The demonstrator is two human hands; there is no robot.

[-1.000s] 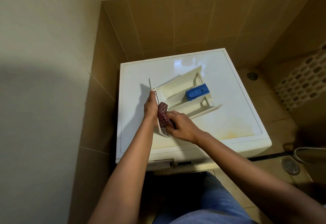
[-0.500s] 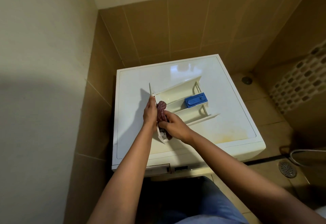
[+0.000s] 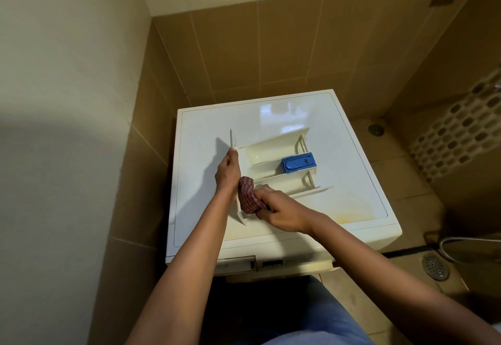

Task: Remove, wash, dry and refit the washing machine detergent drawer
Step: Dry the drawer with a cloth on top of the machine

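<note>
Both hands were closed on something. The left hand [image 3: 229,171] gripped the front panel of the detergent drawer [image 3: 273,158]. The right hand [image 3: 282,211] held a bunched striped cloth [image 3: 248,195], pressed against the inner side of that panel, just beside the left hand's grip. The drawer lay on top of the washing machine [image 3: 347,195] and stretched away from the left hand, with its blue insert [image 3: 298,164] well beyond the cloth. From this I judged that removing was done, and probably washing too, though I could not tell if the drawer was wet. Drying was the step in hand: the cloth was at the corner nearest the grip, and the farther compartments seemed left to do. Refitting was not yet done; the opening in the machine front [image 3: 235,263], below the forearms, appeared empty.
</note>
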